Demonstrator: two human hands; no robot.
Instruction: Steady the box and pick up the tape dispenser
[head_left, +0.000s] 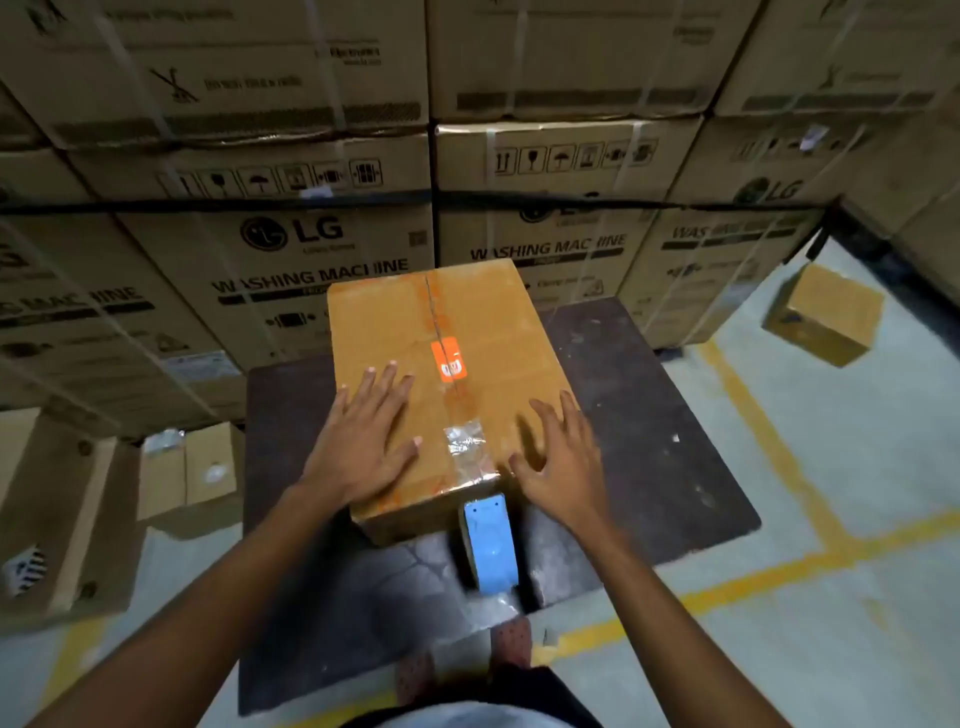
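Note:
A brown cardboard box (467, 322) lies on a dark table (649, 415), taped along its top seam with an orange sticker (449, 359) in the middle. My left hand (363, 436) rests flat on the box's near left top, fingers spread. Over the box's near right corner, my right hand (558, 462) has its fingers spread and straight; whether it touches is unclear. A blue tape dispenser (488, 543) stands on the table against the box's near face, just below and between my hands. Crinkled clear tape (465, 441) sits on the seam near my hands.
Stacked washing machine cartons (291, 249) form a wall right behind the table. Smaller cartons (192, 473) stand on the floor at the left, and one small box (826, 314) lies at the right. Yellow lines (753, 415) mark the grey floor. My feet (467, 660) show below the table edge.

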